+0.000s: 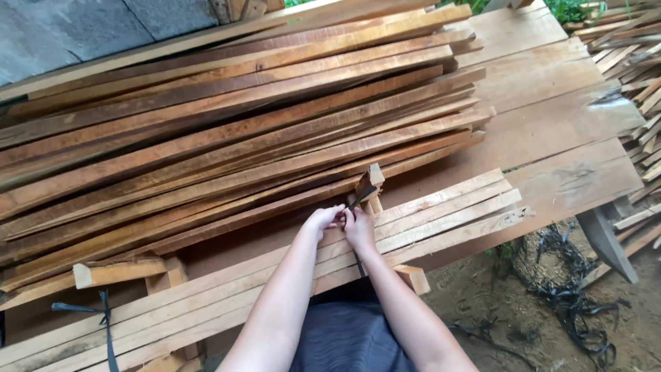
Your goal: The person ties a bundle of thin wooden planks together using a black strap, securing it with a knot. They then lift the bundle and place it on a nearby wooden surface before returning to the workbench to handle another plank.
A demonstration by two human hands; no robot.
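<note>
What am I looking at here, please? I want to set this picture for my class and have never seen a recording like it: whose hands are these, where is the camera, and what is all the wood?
There is no machine: a person works with two bare hands, and the single camera sits on their head, looking down. The left hand and right hand meet over a bundle of pale wooden slats lying on a plank table. Together they pinch a dark strap that runs up to a small upright wood block. Behind lies a big stack of reddish-brown slats. A similar dark strap wraps the pale bundle further left. More black straps lie on the ground to the right.
</note>
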